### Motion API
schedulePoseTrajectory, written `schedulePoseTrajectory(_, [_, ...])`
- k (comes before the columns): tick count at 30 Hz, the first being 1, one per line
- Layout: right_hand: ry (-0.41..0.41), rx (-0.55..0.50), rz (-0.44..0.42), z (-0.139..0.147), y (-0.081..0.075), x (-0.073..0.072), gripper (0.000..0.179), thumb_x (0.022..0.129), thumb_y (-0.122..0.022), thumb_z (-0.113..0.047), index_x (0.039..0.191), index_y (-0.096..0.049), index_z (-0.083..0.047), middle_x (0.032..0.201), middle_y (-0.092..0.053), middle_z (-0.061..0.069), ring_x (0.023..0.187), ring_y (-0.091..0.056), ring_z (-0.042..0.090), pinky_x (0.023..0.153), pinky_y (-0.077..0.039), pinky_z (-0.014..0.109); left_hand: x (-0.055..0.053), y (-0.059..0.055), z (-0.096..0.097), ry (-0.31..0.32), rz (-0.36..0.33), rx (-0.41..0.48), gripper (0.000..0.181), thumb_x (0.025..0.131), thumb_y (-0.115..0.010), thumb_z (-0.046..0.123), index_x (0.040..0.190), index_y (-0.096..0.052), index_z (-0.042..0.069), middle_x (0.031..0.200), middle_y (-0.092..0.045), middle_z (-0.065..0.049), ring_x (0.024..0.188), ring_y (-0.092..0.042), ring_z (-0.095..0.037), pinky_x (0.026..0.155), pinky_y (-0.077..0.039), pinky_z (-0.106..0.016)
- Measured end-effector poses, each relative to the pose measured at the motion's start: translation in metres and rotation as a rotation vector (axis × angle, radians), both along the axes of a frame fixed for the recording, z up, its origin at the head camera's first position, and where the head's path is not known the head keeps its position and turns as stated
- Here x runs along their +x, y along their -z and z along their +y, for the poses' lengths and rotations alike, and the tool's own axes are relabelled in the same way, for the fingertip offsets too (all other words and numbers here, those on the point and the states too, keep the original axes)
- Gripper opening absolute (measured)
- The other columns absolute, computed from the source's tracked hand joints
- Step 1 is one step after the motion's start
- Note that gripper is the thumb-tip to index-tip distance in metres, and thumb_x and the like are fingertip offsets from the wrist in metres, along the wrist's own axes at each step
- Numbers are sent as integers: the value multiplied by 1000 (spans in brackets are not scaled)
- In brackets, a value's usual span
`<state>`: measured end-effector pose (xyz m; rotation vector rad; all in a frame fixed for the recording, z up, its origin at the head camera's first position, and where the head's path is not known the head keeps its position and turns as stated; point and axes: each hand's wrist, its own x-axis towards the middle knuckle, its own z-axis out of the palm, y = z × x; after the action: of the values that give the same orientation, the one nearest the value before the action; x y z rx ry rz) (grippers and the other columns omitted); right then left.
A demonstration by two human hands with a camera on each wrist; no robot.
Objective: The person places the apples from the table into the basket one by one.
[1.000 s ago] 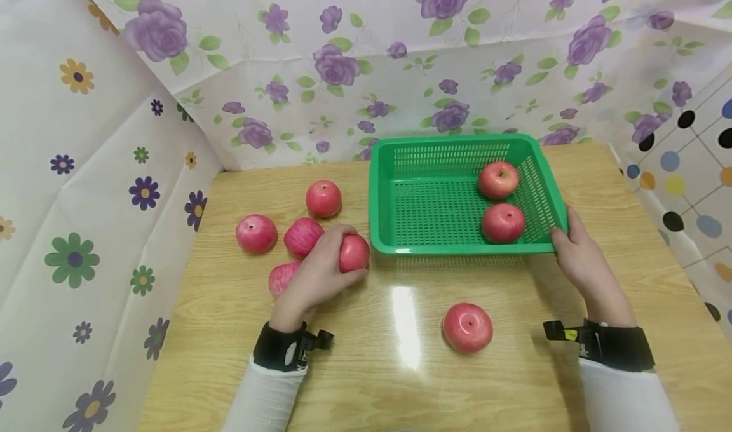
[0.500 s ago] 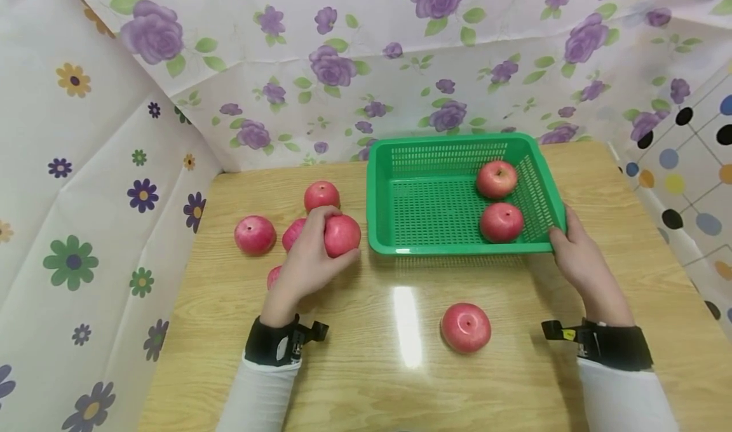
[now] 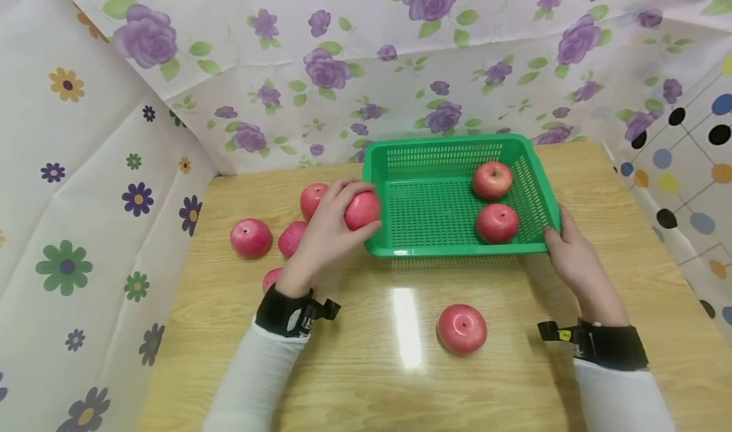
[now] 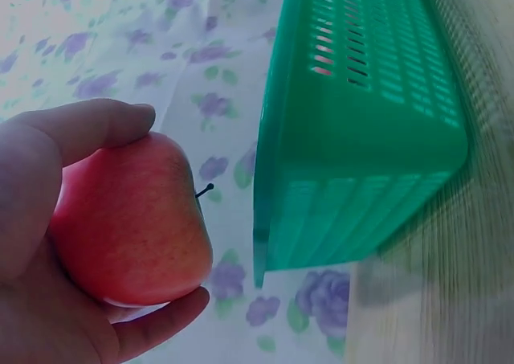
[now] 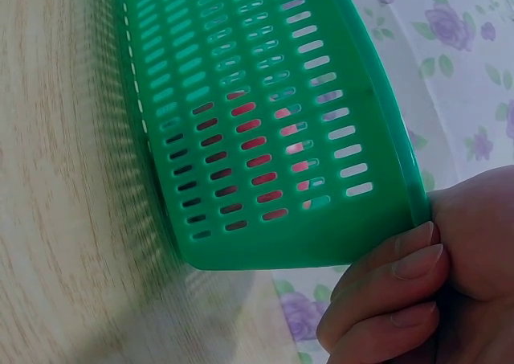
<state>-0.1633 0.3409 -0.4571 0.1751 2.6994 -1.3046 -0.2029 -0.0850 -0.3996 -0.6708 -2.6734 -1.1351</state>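
Observation:
My left hand [image 3: 328, 229] grips a red apple [image 3: 363, 210] at the left rim of a green plastic basket [image 3: 452, 249]. In the left wrist view the fingers and thumb curl round this apple [image 4: 140, 219], its stem pointing at the basket [image 4: 321, 211]. My right hand [image 3: 574, 257] pinches the basket's front right corner; in the right wrist view its curled fingers [image 5: 385, 308] hold the rim. Two apples lie at the right inside the basket, a rear one [image 3: 492, 180] and a front one [image 3: 497, 223].
Left of the basket several apples lie on the wooden table: one at far left [image 3: 251, 237], one behind the left hand [image 3: 312, 198], others partly covered by it. Another apple [image 3: 462, 329] lies in front of the basket. A flowered sheet [image 3: 320, 114] hangs behind.
My left hand has lifted the apple from the group at the left and moved it up and right to the basket's rim. My right hand has stayed on the basket.

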Motion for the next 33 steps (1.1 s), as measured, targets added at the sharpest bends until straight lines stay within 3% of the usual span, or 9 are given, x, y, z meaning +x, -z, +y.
schedulePoseTrajectory(8, [-4,-4,3,0,-1,1,61,107,-20,-41,158,9,-26,157,-19,30,138,-18,48,103,-20,76,-18,-4,30,75,-45,-9,52,82,-77,33,128,-56,22,130,-46,-2,104,-53,-15,79,-55,-38])
schedulePoseTrajectory(14, [-3,-1,10,-1,0,2,61,107,-21,-41,159,7,-26,157,-19,30,138,-18,48,104,-20,76,-31,-13,54,157,-79,-149,55,78,-77,33,127,-55,18,128,-47,-5,103,-51,-15,79,-55,-36])
schedulePoseTrajectory(25, [5,7,8,-1,0,0,61,107,-20,-42,158,8,-27,156,-18,30,137,-19,48,104,-21,75,-46,-21,81,171,-107,-232,56,75,-76,33,124,-55,21,124,-48,-1,103,-48,-13,76,-53,-29])
schedulePoseTrajectory(33, [10,10,19,0,1,0,60,107,-20,-40,159,8,-27,156,-21,30,136,-22,47,104,-22,75,-59,-20,103,252,-206,-322,62,75,-78,34,129,-52,20,125,-46,-6,98,-50,-14,67,-54,-26])
